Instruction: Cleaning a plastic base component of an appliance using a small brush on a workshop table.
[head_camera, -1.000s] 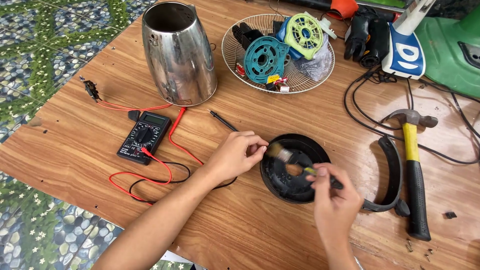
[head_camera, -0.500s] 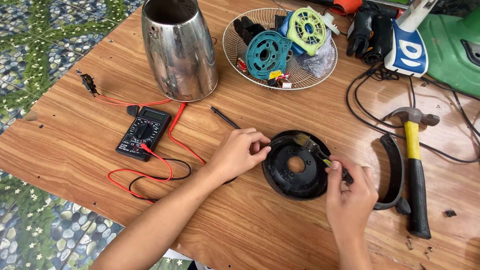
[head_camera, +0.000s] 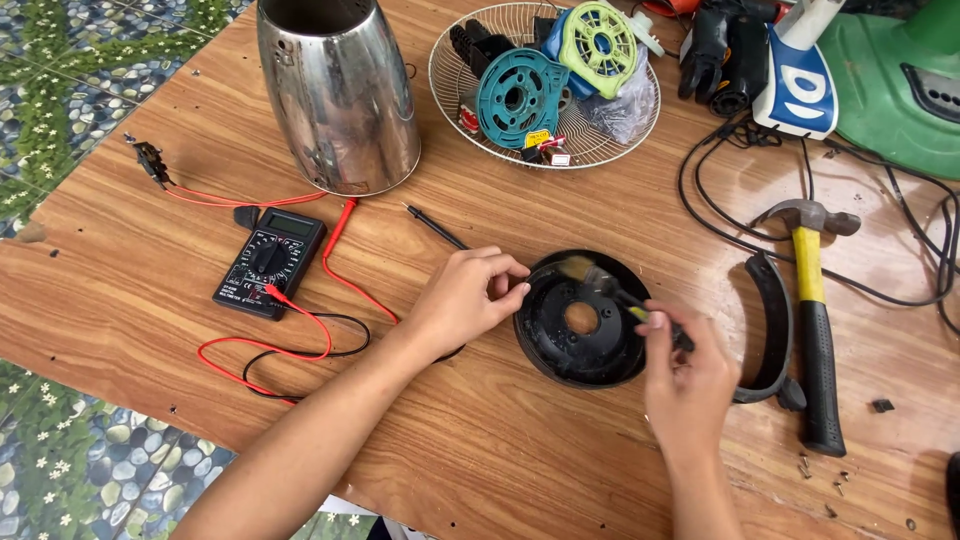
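A round black plastic base (head_camera: 565, 345) with a hole in its middle lies on the wooden table (head_camera: 560, 470). My left hand (head_camera: 465, 300) grips its left rim with fingers curled. My right hand (head_camera: 688, 375) holds a small brush (head_camera: 612, 286) by its dark handle. The pale bristles rest on the upper inner part of the black base.
A steel kettle body (head_camera: 340, 95) stands at the back. A black multimeter (head_camera: 270, 262) with red and black leads lies left. A wire basket (head_camera: 545, 85) holds plastic parts. A yellow-handled hammer (head_camera: 812, 310) and a curved black handle piece (head_camera: 775, 320) lie right, near black cables.
The brush tip has moved from the base's middle up to its upper inner rim. My left hand has kept its grip on the left rim.
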